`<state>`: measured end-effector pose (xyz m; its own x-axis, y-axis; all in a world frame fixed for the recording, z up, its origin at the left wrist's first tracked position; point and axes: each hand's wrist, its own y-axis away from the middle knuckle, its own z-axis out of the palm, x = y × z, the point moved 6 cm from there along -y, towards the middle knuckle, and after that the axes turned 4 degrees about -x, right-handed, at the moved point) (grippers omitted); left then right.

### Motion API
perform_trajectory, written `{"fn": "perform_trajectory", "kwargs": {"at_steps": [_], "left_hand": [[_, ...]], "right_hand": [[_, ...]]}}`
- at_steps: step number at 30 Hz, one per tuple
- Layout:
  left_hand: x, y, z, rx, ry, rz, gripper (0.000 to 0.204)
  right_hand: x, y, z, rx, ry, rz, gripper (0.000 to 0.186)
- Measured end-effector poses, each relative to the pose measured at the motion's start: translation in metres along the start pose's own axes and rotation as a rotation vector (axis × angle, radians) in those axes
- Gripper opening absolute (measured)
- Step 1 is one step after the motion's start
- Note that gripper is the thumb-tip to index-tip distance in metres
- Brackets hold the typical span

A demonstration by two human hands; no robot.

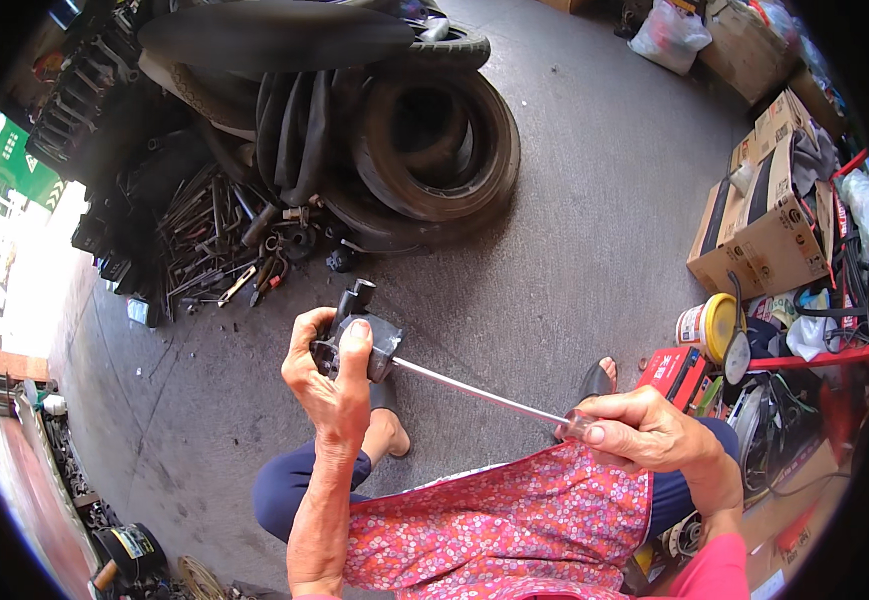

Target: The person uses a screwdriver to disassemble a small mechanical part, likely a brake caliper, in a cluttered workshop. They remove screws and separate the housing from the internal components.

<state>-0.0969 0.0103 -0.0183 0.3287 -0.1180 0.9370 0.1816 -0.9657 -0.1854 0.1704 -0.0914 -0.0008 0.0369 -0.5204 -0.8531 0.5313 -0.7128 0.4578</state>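
My left hand (339, 375) is closed around a small black part (379, 340) with two short tube-like stubs on top; its exact kind I cannot make out. The thumb presses on its upper face. In my right hand (644, 430) is a screwdriver (484, 394), gripped by its clear reddish handle. The long metal shaft slants up to the left, and its tip meets the right side of the black part. Whether the tip sits in a screw or a slot is hidden. Both hands are held above my lap, over a red floral apron (494, 520).
Worn tyres (499, 150) are stacked at the far middle, beside a heap of metal tools (214, 225) at the left. To the right stand a cardboard box (764, 240), a yellow-lidded bucket (719, 328) and a red box (669, 372). Grey concrete floor (594, 200) lies between.
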Motion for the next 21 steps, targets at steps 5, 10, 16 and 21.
{"fn": "perform_trajectory", "kwargs": {"at_steps": [5,10,16,21], "left_hand": [[-0.005,0.000,0.003,-0.027,-0.088,-0.007,0.025],[0.000,-0.004,0.000,-0.018,-0.089,0.024,0.025],[0.024,-0.002,-0.002,-0.022,-0.012,0.089,0.031],[0.032,-0.002,-0.004,-0.084,0.006,0.121,0.029]], "right_hand": [[0.031,-0.001,-0.006,0.131,0.443,-0.326,0.025],[0.017,-0.003,0.009,0.102,0.422,-0.318,0.026],[0.062,-0.013,0.025,-0.204,-0.113,0.210,0.033],[0.050,-0.003,0.031,-0.149,-0.068,0.112,0.036]]}}
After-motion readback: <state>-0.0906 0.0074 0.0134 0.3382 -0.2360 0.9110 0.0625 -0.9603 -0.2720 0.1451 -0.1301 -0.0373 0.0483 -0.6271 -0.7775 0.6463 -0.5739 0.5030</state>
